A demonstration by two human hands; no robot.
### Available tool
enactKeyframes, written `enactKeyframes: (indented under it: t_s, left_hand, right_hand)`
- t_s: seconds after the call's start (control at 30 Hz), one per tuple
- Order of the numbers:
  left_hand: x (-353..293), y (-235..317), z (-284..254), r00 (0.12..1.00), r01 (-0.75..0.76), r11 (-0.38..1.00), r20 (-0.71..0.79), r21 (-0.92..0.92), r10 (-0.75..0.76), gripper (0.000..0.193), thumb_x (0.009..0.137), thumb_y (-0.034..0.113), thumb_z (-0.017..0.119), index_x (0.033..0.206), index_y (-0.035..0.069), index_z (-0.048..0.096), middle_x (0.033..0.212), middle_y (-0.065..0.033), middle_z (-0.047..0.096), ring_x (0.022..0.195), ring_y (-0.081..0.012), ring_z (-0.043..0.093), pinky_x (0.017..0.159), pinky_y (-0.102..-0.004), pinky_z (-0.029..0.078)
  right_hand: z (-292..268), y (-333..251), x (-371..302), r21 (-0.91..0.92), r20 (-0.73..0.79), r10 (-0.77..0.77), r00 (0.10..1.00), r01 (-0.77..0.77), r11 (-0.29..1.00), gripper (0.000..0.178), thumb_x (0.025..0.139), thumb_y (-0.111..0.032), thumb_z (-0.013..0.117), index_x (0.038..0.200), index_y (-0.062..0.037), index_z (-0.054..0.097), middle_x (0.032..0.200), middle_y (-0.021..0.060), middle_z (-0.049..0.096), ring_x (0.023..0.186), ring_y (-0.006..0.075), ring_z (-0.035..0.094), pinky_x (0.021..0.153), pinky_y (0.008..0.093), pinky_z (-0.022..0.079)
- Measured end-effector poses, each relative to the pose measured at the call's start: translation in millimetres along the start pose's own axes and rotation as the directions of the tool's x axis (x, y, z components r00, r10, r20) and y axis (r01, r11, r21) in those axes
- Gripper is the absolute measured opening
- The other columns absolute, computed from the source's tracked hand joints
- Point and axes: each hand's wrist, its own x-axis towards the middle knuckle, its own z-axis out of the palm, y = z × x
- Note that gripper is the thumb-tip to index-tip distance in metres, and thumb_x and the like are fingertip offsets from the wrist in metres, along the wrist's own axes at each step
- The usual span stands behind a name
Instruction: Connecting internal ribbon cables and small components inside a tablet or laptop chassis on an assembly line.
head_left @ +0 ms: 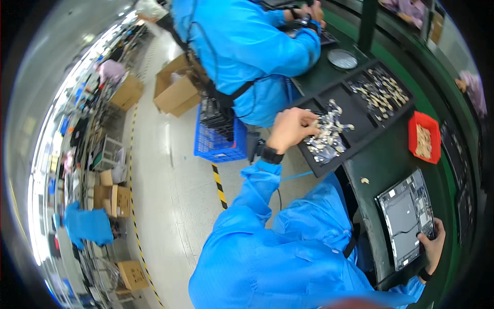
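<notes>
My left hand (292, 129) reaches into a black compartment tray (358, 125), its fingertips drawn together at a pile of small silver and cream parts (329, 135). Whether a part is pinched between them is hidden. Lower right, my right hand (433, 246) grips the edge of an opened, flat electronic device (404, 216), thumb on top and fingers at the side. The device lies on the dark green bench, with its circuit board, a large grey panel and a black cable exposed. A second pile of small parts (378, 92) fills the tray's far compartment.
A red bin (424, 138) of small beige pieces stands right of the tray. One small loose part (365, 181) lies near the device. A co-worker in blue (242, 46) works beyond the tray. On the floor are a blue crate (218, 147) and a cardboard box (176, 92).
</notes>
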Motion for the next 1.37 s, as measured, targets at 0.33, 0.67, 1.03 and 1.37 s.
enactKeyframes:
  t_s: [0.33, 0.67, 1.03, 1.37]
  left_hand:
    - [6, 7, 6, 0.989, -0.098, 0.988, -0.126, -0.124, 0.082, 0.027, 0.083, 0.015, 0.087, 0.102, -0.003, 0.081, 0.086, -0.0145, 0.081, 0.078, -0.0175, 0.079, 0.073, -0.0301, 0.06]
    - [-10, 58, 3, 0.952, -0.279, 0.788, -0.265, -0.549, 0.153, 0.025, 0.099, 0.005, 0.073, 0.121, -0.008, 0.073, 0.098, -0.0133, 0.08, 0.091, -0.0161, 0.077, 0.08, -0.0284, 0.06]
    - [-11, 262, 133, 0.82, -0.023, 0.309, 0.159, -0.951, 0.55, 0.026, 0.101, 0.001, 0.072, 0.125, -0.007, 0.069, 0.108, -0.0128, 0.076, 0.095, -0.0199, 0.076, 0.088, -0.0319, 0.062]
    - [29, 347, 216, 0.751, -0.101, 0.395, 0.19, -0.913, 0.632, 0.025, 0.097, 0.001, 0.076, 0.121, -0.005, 0.071, 0.105, -0.0144, 0.079, 0.094, -0.0182, 0.077, 0.084, -0.0285, 0.062]
  right_hand:
    - [-3, 47, 37, 0.045, 0.004, -0.101, 0.995, 0.101, 0.994, 0.079, 0.074, -0.012, 0.089, 0.142, 0.0075, 0.053, 0.135, 0.0149, 0.06, 0.125, 0.0248, 0.057, 0.113, 0.036, 0.041]
    - [11, 59, 34, 0.011, -0.192, -0.289, 0.938, 0.296, 0.955, 0.064, 0.087, -0.011, 0.082, 0.143, 0.0037, 0.055, 0.142, 0.0159, 0.061, 0.135, 0.0272, 0.054, 0.118, 0.0385, 0.038]
    - [60, -144, -11, 0.196, -0.247, -0.551, 0.797, 0.597, 0.778, 0.04, 0.106, -0.013, 0.064, 0.143, 0.0039, 0.062, 0.121, 0.0154, 0.077, 0.114, 0.0213, 0.071, 0.1, 0.0345, 0.055]
    - [-8, -112, -4, 0.118, -0.547, -0.407, 0.732, 0.548, 0.828, 0.026, 0.106, -0.009, 0.064, 0.126, 0.0056, 0.071, 0.106, 0.014, 0.081, 0.097, 0.018, 0.076, 0.085, 0.0301, 0.06]
